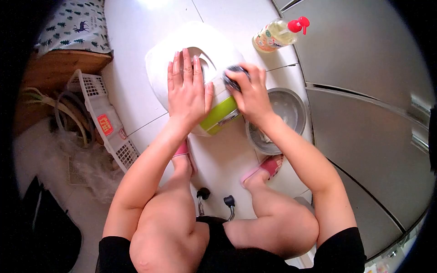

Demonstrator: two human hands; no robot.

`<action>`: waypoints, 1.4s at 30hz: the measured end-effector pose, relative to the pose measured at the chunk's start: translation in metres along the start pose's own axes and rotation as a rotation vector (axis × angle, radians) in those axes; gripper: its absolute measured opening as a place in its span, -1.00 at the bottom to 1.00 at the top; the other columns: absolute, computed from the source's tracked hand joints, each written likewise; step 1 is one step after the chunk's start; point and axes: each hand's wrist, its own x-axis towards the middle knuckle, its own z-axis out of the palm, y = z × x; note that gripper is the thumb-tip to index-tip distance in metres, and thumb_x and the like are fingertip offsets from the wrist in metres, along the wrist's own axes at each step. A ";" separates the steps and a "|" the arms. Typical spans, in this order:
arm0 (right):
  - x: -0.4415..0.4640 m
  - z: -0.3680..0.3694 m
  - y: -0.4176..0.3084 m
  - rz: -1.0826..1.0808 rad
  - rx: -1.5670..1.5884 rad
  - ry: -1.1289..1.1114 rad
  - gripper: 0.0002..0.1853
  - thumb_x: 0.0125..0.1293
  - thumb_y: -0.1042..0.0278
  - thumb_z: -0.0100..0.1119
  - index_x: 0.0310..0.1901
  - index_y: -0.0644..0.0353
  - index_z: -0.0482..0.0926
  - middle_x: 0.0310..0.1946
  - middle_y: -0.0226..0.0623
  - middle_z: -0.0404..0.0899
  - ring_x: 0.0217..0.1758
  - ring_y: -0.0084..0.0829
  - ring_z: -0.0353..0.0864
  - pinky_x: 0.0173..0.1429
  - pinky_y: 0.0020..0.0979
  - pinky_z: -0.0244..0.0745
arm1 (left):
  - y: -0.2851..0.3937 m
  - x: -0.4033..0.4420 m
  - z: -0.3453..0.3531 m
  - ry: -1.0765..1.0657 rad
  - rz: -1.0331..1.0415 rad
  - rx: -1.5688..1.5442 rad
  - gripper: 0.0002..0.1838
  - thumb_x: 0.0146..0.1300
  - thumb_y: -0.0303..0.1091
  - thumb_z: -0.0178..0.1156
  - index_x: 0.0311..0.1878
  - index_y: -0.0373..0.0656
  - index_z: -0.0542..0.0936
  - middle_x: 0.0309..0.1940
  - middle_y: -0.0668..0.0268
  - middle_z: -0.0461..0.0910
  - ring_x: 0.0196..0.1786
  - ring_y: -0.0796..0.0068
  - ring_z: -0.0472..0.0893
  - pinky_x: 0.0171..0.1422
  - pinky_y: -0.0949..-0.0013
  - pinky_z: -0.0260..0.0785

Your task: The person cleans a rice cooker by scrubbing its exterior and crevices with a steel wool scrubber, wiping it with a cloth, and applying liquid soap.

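While the left hand [187, 93] lies flat, fingers extended, on the white appliance [159, 68], the right hand [255, 98] curls round a dark scrubber [236, 77] against its upper surface. The rounded white shell, with its glossy green band [221, 116], stands on smooth tile floor [145, 107]. Right of the appliance, a round metal basin [293, 107] sits close beside it; left, open tile separates it from a latticed plastic basket [107, 123]. Beyond the basin, a clear pump bottle [274, 36] stands near grey panels [364, 50].

Dark scrubber [235, 78] blurred, partly under right fingers [261, 77]; metal bowl [287, 107] partly behind right forearm [296, 145]; bottle label [268, 40] unreadable.
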 end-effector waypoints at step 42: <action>-0.014 -0.010 0.016 0.144 0.197 0.010 -0.50 0.30 0.19 0.33 0.27 -0.04 0.48 0.27 -0.02 0.33 0.33 0.06 0.36 0.44 -0.01 0.28 | 0.000 0.001 0.001 0.029 0.051 0.034 -0.29 0.42 -0.07 -0.02 0.42 -0.49 0.34 0.58 -0.16 0.08 0.64 -0.17 -0.02 0.70 -0.10 -0.28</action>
